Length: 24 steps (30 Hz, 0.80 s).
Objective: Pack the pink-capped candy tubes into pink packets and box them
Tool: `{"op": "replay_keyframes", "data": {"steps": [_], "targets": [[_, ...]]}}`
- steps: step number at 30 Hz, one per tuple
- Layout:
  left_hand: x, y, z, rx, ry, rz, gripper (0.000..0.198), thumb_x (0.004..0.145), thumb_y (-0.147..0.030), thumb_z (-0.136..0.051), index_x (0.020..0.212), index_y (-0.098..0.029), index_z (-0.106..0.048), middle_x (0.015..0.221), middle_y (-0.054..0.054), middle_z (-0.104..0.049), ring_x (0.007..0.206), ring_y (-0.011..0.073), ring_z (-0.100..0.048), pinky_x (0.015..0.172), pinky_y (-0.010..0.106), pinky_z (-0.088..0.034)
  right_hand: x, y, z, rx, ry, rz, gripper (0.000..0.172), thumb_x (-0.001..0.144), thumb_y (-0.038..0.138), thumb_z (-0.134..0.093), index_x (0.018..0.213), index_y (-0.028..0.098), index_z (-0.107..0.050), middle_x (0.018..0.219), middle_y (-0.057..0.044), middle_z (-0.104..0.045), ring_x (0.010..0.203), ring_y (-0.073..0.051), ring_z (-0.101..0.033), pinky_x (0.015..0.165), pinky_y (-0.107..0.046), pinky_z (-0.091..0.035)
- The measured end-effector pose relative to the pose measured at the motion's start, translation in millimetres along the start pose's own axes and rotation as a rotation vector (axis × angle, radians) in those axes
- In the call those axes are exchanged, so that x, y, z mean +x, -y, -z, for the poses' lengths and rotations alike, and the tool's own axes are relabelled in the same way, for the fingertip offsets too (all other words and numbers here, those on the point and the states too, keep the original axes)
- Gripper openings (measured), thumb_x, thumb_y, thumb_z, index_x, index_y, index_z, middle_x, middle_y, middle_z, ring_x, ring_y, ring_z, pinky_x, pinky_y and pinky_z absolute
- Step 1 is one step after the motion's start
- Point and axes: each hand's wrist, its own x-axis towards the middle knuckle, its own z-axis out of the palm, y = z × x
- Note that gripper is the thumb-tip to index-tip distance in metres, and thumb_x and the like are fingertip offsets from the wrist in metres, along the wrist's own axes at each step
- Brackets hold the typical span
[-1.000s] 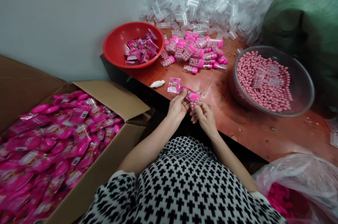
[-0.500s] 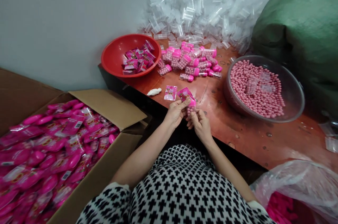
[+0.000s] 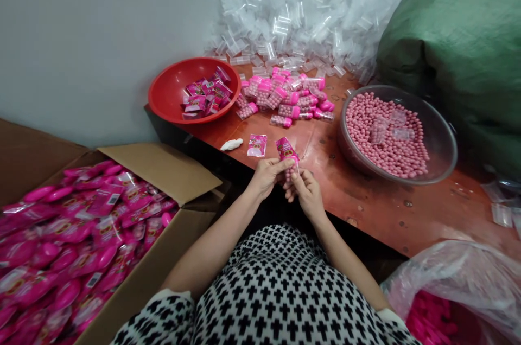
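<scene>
My left hand (image 3: 266, 174) and my right hand (image 3: 306, 192) meet at the near edge of a reddish table (image 3: 366, 201). Together they pinch a small clear tube of pink candy balls (image 3: 290, 170) with a pink printed packet (image 3: 286, 149) standing up over its top. My left fingers grip the packet's lower edge. My right fingers close round the tube from below. A second pink packet (image 3: 256, 145) lies flat on the table just left of my hands, beside a small white wad (image 3: 232, 144).
A red bowl (image 3: 171, 90) holds several pink packets. Filled pink-capped tubes (image 3: 285, 96) lie behind, empty clear tubes (image 3: 301, 8) heaped at the wall. A grey bowl (image 3: 442, 141) holds pink balls. A cardboard box (image 3: 163, 163) of packed pink items stands left, a green sack (image 3: 456, 46) right, a plastic bag (image 3: 456, 285) bottom right.
The packet, first lying sideways over the tube's pink cap, now stands upright over the tube. My head has tipped, so the table sits lower and further left in view.
</scene>
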Motion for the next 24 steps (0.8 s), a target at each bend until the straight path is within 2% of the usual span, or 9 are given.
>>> {"op": "replay_keyframes", "data": {"steps": [4, 9, 11, 14, 16, 19, 21, 24], "targets": [[-3.4, -2.2, -2.0, 0.009, -0.017, 0.002, 0.031, 0.059, -0.034, -0.080, 0.062, -0.008, -0.064, 0.054, 0.002, -0.059, 0.046, 0.0099, -0.054, 0.047, 0.023, -0.044, 0.0, 2.2, 1.9, 0.037, 0.047, -0.040, 0.032, 0.082, 0.050, -0.057, 0.083, 0.019, -0.050, 0.057, 0.006, -0.059, 0.038, -0.006, -0.052, 0.033, -0.015, -0.042], [-4.4, -4.1, -4.4, -0.003, -0.077, -0.039, 0.031, 0.058, -0.033, -0.080, 0.066, -0.008, -0.064, 0.058, 0.004, -0.062, 0.049, 0.0111, -0.056, 0.047, 0.023, -0.044, -4.0, 4.2, 1.7, -0.132, -0.015, 0.066, 0.026, 0.085, 0.045, -0.055, 0.090, 0.019, -0.053, 0.061, 0.006, -0.058, 0.039, -0.004, -0.051, 0.034, -0.013, -0.041], [-5.6, -2.8, -5.3, 0.000, -0.037, -0.028, 0.030, 0.060, -0.033, -0.079, 0.065, -0.008, -0.064, 0.055, 0.003, -0.061, 0.046, 0.0107, -0.055, 0.044, 0.022, -0.042, -3.3, 3.6, 1.4, -0.096, -0.017, 0.050, 0.027, 0.084, 0.046, -0.056, 0.087, 0.019, -0.053, 0.060, 0.006, -0.059, 0.038, -0.004, -0.051, 0.033, -0.013, -0.040], [-9.2, -1.6, -6.5, 0.031, 0.096, 0.051, 0.030, 0.063, -0.033, -0.077, 0.057, -0.008, -0.061, 0.048, 0.003, -0.056, 0.040, 0.0113, -0.052, 0.042, 0.024, -0.042, -0.5, 2.1, 0.4, 0.093, 0.005, -0.037, 0.033, 0.082, 0.051, -0.057, 0.079, 0.019, -0.050, 0.058, 0.005, -0.059, 0.035, -0.005, -0.049, 0.030, -0.014, -0.037], [-11.8, -2.3, -6.8, 0.035, 0.127, 0.093, 0.030, 0.064, -0.032, -0.077, 0.055, -0.009, -0.060, 0.047, 0.002, -0.055, 0.040, 0.0116, -0.052, 0.042, 0.024, -0.043, 0.2, 1.9, -0.8, 0.191, 0.013, -0.067, 0.036, 0.079, 0.053, -0.059, 0.076, 0.019, -0.049, 0.057, 0.005, -0.059, 0.035, -0.005, -0.050, 0.030, -0.015, -0.037], [-10.4, -6.1, -5.9, -0.005, -0.006, 0.060, 0.025, 0.057, -0.027, -0.081, 0.057, -0.009, -0.063, 0.052, 0.002, -0.059, 0.044, 0.0098, -0.053, 0.041, 0.020, -0.043, 0.4, 4.0, -0.5, 0.267, 0.066, -0.063, 0.040, 0.074, 0.056, -0.063, 0.084, 0.019, -0.051, 0.060, 0.005, -0.060, 0.042, -0.007, -0.057, 0.038, -0.016, -0.045], [-5.7, -8.5, -6.2, -0.059, -0.141, 0.019, 0.026, 0.048, -0.023, -0.085, 0.060, -0.010, -0.065, 0.060, 0.003, -0.065, 0.052, 0.0114, -0.059, 0.048, 0.021, -0.049, 1.1, 6.4, 3.0, 0.309, 0.095, -0.028, 0.047, 0.070, 0.054, -0.068, 0.097, 0.020, -0.053, 0.066, 0.004, -0.063, 0.051, -0.009, -0.062, 0.045, -0.019, -0.050], [-4.4, -5.4, -12.0, -0.070, -0.182, 0.021, 0.029, 0.044, -0.021, -0.086, 0.063, -0.010, -0.068, 0.066, 0.005, -0.069, 0.059, 0.0140, -0.063, 0.054, 0.023, -0.053, 0.0, 8.9, 10.6, 0.337, 0.077, 0.011, 0.051, 0.066, 0.050, -0.073, 0.101, 0.019, -0.052, 0.068, 0.004, -0.065, 0.055, -0.010, -0.064, 0.049, -0.020, -0.052]]}}
